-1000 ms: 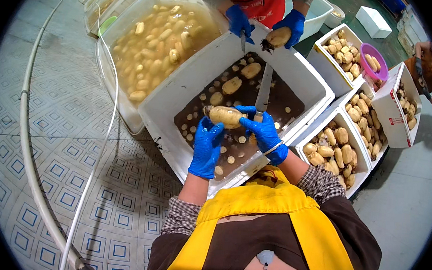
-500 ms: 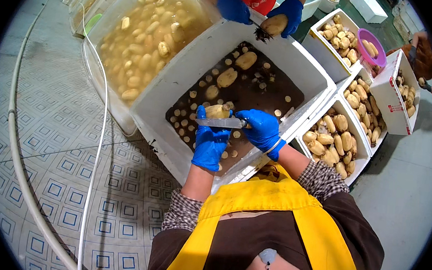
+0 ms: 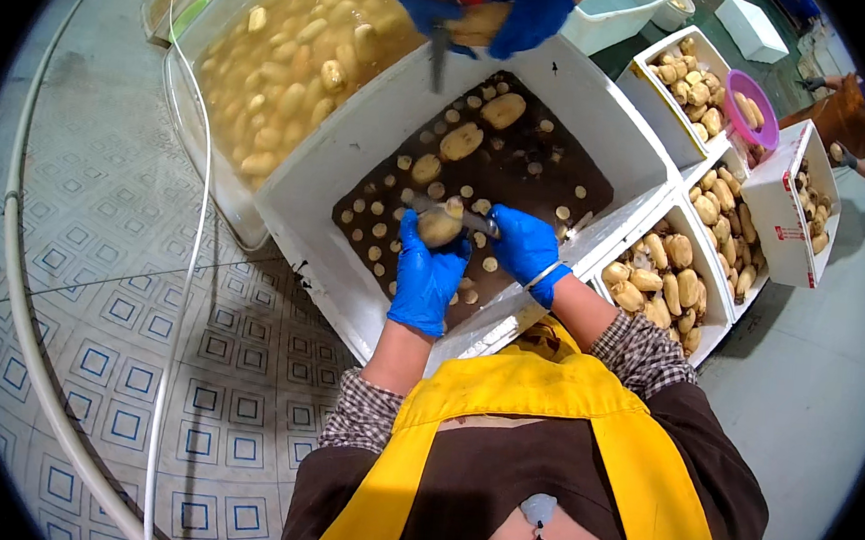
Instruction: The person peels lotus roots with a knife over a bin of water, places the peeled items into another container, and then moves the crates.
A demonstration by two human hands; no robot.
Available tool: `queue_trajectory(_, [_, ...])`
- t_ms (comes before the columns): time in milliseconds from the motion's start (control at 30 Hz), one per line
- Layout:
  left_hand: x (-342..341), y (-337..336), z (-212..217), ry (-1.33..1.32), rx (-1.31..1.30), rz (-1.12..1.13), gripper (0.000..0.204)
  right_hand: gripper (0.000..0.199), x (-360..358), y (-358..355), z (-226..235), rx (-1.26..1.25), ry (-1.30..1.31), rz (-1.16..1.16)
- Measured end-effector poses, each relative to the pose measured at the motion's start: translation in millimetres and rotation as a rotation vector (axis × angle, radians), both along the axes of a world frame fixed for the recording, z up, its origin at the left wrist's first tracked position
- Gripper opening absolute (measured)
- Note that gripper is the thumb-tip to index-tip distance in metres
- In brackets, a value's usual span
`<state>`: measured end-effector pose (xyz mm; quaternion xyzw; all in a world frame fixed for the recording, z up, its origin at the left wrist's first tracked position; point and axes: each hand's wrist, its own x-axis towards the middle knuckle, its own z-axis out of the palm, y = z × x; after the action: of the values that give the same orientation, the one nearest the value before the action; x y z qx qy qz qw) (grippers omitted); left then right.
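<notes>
In its blue glove, my left hand [image 3: 425, 288] is closed around a pale lotus root segment [image 3: 437, 228], whose end points up and away from me. My right hand [image 3: 528, 251], also gloved, grips a knife [image 3: 477, 223]; its blade, partly blurred, lies against or just behind the root's far end. Both hands are over a white foam box [image 3: 299, 195] of dark water. Several larger root segments [image 3: 461, 142] and many cut round end pieces [image 3: 378, 230] float there.
Across the box, a co-worker's gloved hands [image 3: 523, 18] hold another root and a knife [image 3: 438, 62]. A clear tub [image 3: 175, 102] of roots in cloudy water stands left. Foam boxes [image 3: 714, 335] of roots line the right, near a purple basin [image 3: 743, 83]. Hoses [image 3: 15, 241] cross the tiled floor.
The knife has gone from lying across the root, blade to the left, to its far end. My left hand has turned the root upward. The co-worker's hands have shifted left and farther away.
</notes>
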<state>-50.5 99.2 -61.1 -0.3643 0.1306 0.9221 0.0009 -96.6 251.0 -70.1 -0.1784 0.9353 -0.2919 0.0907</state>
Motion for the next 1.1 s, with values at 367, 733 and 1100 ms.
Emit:
queue_trajectory(367, [6.9,-18.3,71.2,0.326,-0.421,-0.262,0.059,0.016,-11.5,2.0,22.7,-0.487,-0.571,-0.135])
queue_trajectory(733, [18.6,-19.4,54.6,0.203,-0.743,-0.538,0.065,0.010,-12.9,13.9,40.4,-0.273,0.037,0.164])
queue_trajectory(1100, [22.4,-25.0,49.0,0.112,-0.979,-0.716,0.061,0.010,-18.6,4.4,37.2,-0.079,0.204,0.272])
